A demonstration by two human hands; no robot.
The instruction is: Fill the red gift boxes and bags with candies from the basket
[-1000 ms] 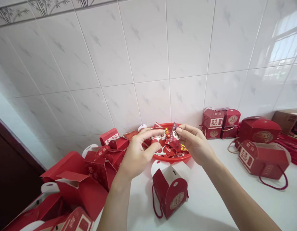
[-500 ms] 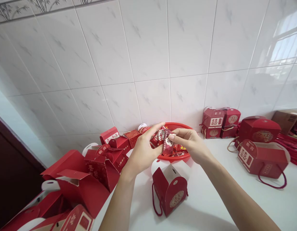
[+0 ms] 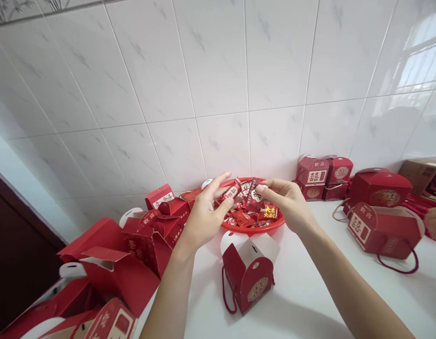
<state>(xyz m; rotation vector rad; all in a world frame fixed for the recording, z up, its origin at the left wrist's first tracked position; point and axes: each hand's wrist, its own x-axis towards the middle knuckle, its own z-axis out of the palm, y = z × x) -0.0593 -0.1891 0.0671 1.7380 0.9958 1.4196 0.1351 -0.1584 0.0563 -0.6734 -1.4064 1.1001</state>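
Note:
Over a red plastic basket (image 3: pixel 253 229) full of red-wrapped candies (image 3: pixel 244 218), both of my hands are raised. My left hand (image 3: pixel 205 212) pinches a small red candy packet (image 3: pixel 233 190) with white lettering between thumb and fingers. Between the thumb and fingertips of my right hand (image 3: pixel 288 202) is a dark red candy packet (image 3: pixel 255 194) marked "SWEET SUGAR". Just in front of the basket stands a red gift box (image 3: pixel 251 278), its top flaps apart and white inside, with a dark red cord handle hanging at its side.
Several red boxes (image 3: pixel 122 278), some with raised flaps, crowd the left side. Closed red boxes (image 3: pixel 385 230) stand at the right, near a cardboard box (image 3: pixel 420 174). Another person's hand (image 3: pixel 434 221) shows at the right edge. A tiled wall (image 3: pixel 221 94) rises behind.
My hands have moved apart: the left one to the left with its red packet, the right one slightly right with the dark packet. Another person's hand has appeared at the right edge.

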